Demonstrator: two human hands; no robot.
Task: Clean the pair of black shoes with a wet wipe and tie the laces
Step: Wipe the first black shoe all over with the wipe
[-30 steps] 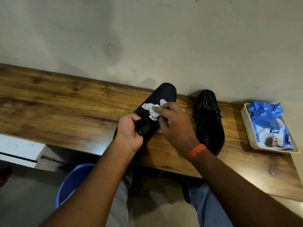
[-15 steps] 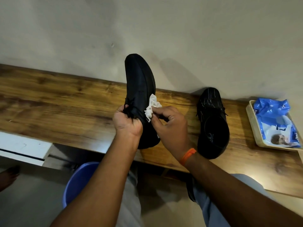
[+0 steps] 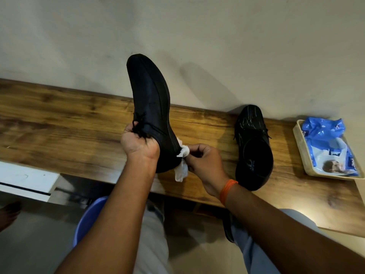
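Black shoe [image 3: 151, 99] is standing toe-up off the tabletop [image 3: 59, 123], left hand [image 3: 139, 144] gripping its laced throat, right hand [image 3: 204, 161] pinching a white wipe [image 3: 182, 163] against its heel.

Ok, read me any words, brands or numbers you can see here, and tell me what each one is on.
Nothing can be read for certain.
Blue wet wipe pack in the cream tray: white lettering along its edges, too small and crumpled to read.
Insole of the black shoe on the table: a pale printed logo with small letters, too blurred to read.
Held shoe, wipe: no text visible.
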